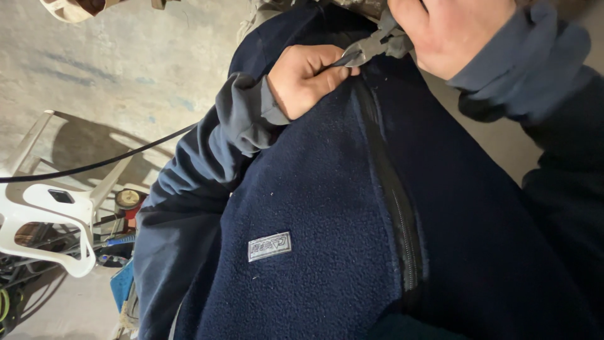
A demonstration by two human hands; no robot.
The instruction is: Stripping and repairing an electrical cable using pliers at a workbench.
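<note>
The pliers [371,47] sit high on the chest, their grey jaws closed near the top of the black zipper [393,189] of a navy fleece jacket [314,208], nose pointing at the curled fingers of the other hand. The right hand [453,28] wraps the handles from above, fingers closed around them, which keeps the tool's nose steady against the fabric. The left hand [305,79] is balled into a loose fist just beside the jaw tips, thumb and forefinger pinched; whether they grip the zipper pull or only the fleece edge cannot be told. That pinch seems to hold the cloth taut so the tool can bite cleanly. Below the hands the zipper runs down the closed front, with a small grey patch [269,246] off to the left hand's side. Farther out on that side stand a white plastic chair [47,220], a black cable [94,165] and scattered tools on the concrete floor [126,56]
</note>
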